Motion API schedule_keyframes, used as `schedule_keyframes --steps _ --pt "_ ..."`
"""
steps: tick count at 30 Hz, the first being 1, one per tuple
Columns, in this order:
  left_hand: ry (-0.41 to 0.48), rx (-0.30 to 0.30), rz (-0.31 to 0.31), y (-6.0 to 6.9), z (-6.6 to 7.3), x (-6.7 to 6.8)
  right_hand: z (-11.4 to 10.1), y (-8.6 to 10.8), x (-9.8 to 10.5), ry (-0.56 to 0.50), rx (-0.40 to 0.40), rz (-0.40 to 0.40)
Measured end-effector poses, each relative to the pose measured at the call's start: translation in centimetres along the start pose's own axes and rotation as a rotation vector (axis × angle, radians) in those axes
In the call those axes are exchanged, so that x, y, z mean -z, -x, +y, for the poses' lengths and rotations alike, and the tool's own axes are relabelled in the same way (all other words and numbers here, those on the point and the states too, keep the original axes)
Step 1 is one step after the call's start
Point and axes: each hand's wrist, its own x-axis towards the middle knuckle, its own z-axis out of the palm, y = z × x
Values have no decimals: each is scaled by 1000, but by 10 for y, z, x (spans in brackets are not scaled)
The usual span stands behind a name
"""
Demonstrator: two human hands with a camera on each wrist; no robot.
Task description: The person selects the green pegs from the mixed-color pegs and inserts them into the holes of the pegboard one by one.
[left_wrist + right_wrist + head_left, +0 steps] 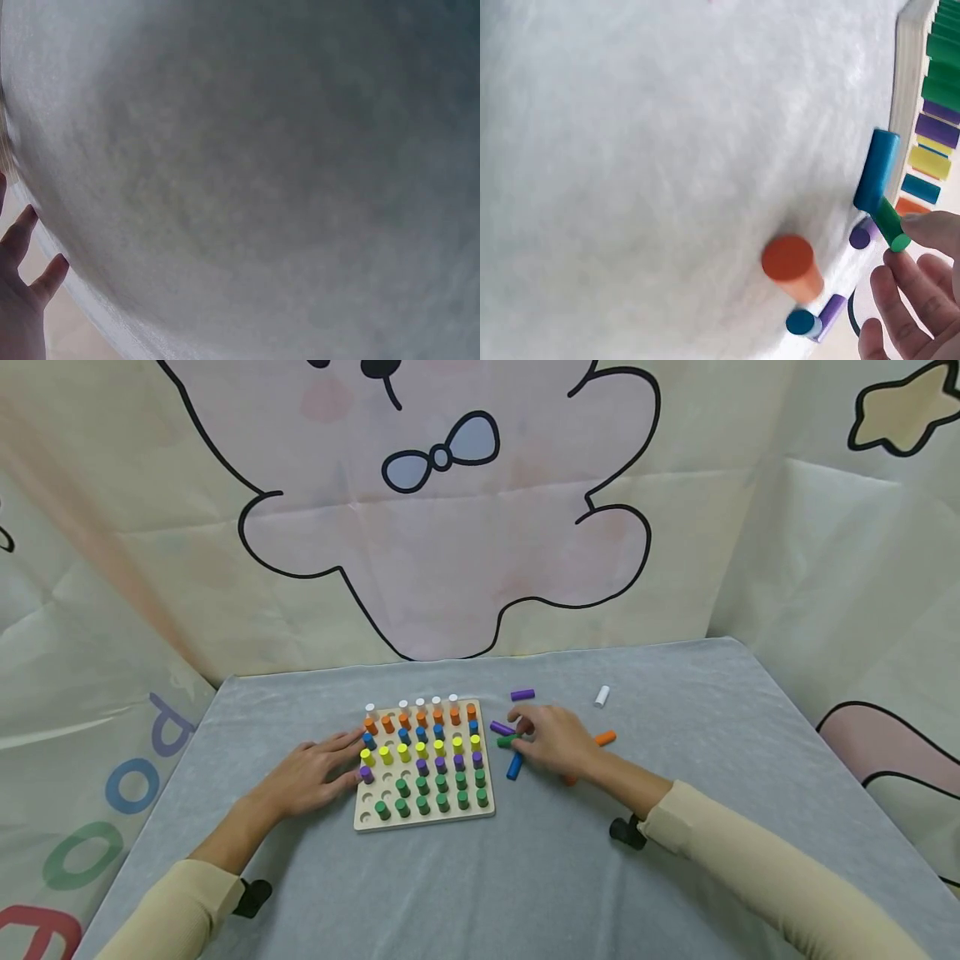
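Note:
A pale wooden pegboard (431,821) lies on the table, holding rows of white, orange, blue, yellow, purple and green pegs. Some holes at its left side are bare. My left hand (311,777) rests with extended fingers against the board's left edge; the left wrist view catches only a few of its fingers (51,277). Right of the board, my right hand (558,743) pinches a green peg (889,223) between thumb and fingertips. A blue peg (876,171) lies right against that green peg, and a purple peg (501,727) is just beyond.
Other loose pegs lie around the right hand: a purple one (522,695) behind it, a white one (602,696) farther right, an orange one (605,737) beside the wrist. Another orange peg (570,780) is partly hidden under the hand. Grey cloth (450,893) covers the table.

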Motion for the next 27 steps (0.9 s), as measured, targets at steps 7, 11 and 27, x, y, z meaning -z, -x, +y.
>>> schedule_keyframes --steps 7,11,27 --pt "-8 7 -5 0 1 1 -2 -2 6 -8 22 -18" --pt "-11 14 -12 0 2 1 -6 -5 5 -17 51 -31" --pt "-8 19 -9 0 3 1 -12 -12 -6 -109 153 -71"
